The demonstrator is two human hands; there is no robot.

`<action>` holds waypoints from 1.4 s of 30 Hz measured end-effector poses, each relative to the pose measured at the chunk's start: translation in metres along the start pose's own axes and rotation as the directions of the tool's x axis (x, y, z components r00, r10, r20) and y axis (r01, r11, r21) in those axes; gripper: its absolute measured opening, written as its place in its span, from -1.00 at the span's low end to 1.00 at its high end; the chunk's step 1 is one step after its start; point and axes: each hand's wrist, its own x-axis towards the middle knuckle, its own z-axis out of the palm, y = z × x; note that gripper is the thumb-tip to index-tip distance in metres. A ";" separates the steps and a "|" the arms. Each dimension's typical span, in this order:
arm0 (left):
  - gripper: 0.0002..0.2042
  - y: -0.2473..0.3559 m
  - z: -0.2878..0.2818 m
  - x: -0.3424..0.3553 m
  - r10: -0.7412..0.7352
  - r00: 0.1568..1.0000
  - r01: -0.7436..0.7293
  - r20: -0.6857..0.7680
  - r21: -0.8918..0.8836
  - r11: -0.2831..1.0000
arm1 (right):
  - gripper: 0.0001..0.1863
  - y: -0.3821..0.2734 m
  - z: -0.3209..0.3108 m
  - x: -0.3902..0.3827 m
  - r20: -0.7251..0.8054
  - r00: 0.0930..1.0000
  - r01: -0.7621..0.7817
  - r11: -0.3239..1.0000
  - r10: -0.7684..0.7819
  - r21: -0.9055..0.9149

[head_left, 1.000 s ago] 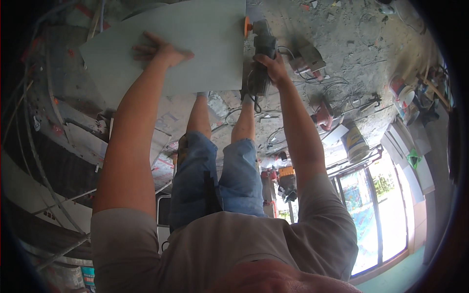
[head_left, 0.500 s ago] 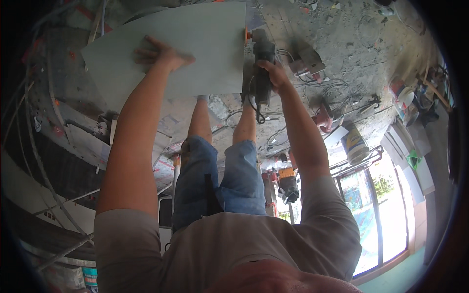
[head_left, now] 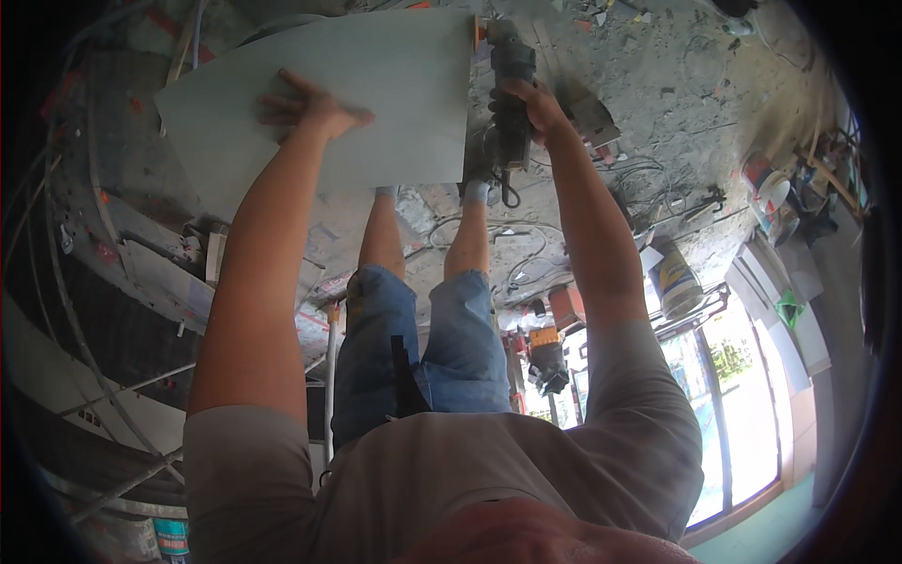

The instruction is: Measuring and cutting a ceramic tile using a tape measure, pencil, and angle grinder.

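Note:
A large pale grey-green flat panel (head_left: 395,75) lies in front of me, its right edge straight. My left hand (head_left: 315,111) presses on it with fingers spread. In my right hand (head_left: 537,105) is a dark angle grinder (head_left: 513,64), gripped round its body. The grinder's orange-edged head (head_left: 481,34) is at the panel's right edge, toward the far corner; whether it touches the edge I cannot tell. A cord (head_left: 509,195) loops from the grinder's near end.
Another power tool with a metal plate (head_left: 594,122) lies on the dusty concrete floor (head_left: 695,85), right of the grinder. Cables (head_left: 545,249) coil about there. A pale bucket (head_left: 675,282) stands farther right. Poles and cords (head_left: 80,310) run along the left.
My right hand has moved the grinder farther away along the panel's right edge. My left hand stays in nearly the same place on the panel.

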 end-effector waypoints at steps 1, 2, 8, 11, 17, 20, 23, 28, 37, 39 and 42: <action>0.65 0.000 0.000 0.000 0.005 1.000 -0.004 -0.007 0.012 1.000 | -0.59 0.001 0.000 -0.002 0.000 1.000 0.001 1.000 -0.001 -0.005; 0.65 0.001 0.000 -0.001 0.004 1.000 -0.004 -0.006 0.008 1.000 | -0.59 0.002 0.001 -0.003 -0.009 1.000 0.013 1.000 -0.013 -0.015; 0.62 0.005 -0.002 0.000 -0.011 1.000 0.011 -0.007 -0.030 0.999 | -0.59 -0.003 0.008 -0.011 -0.060 0.996 0.062 0.998 -0.064 -0.027; 0.62 0.006 -0.002 -0.002 -0.037 0.999 0.037 0.009 -0.024 0.999 | -0.57 0.012 0.010 -0.024 -0.081 0.995 0.056 0.998 -0.058 -0.028; 0.62 0.006 0.001 0.000 -0.050 0.999 0.050 0.010 -0.029 0.998 | -0.53 0.069 0.010 -0.057 -0.114 0.991 0.066 0.998 -0.065 0.006; 0.62 0.007 0.002 0.000 -0.038 0.999 0.038 0.011 0.002 0.999 | -0.54 0.101 0.002 -0.070 -0.155 0.988 0.017 1.000 -0.012 0.025; 0.62 0.002 0.005 0.004 -0.047 0.999 0.047 -0.003 0.009 0.999 | -0.55 0.120 -0.002 -0.086 -0.079 0.988 -0.123 0.987 0.132 0.108; 0.63 -0.002 0.011 0.009 -0.044 0.999 0.045 -0.027 0.031 0.999 | -0.62 0.118 -0.006 -0.082 -0.055 0.986 -0.152 0.986 0.156 0.070; 0.65 -0.007 0.012 0.009 0.055 0.997 -0.051 -0.049 0.085 0.995 | -0.66 0.012 -0.006 -0.011 -0.031 0.996 -0.089 0.996 0.089 0.019; 0.65 0.003 0.007 0.001 0.055 0.998 -0.055 -0.003 0.067 0.996 | -0.64 0.027 -0.015 -0.020 -0.028 0.994 -0.105 0.994 0.106 0.008; 0.64 0.000 0.009 0.002 0.045 0.999 -0.044 -0.007 0.113 0.993 | -0.62 0.078 -0.011 -0.053 -0.062 0.997 -0.044 0.999 0.043 -0.017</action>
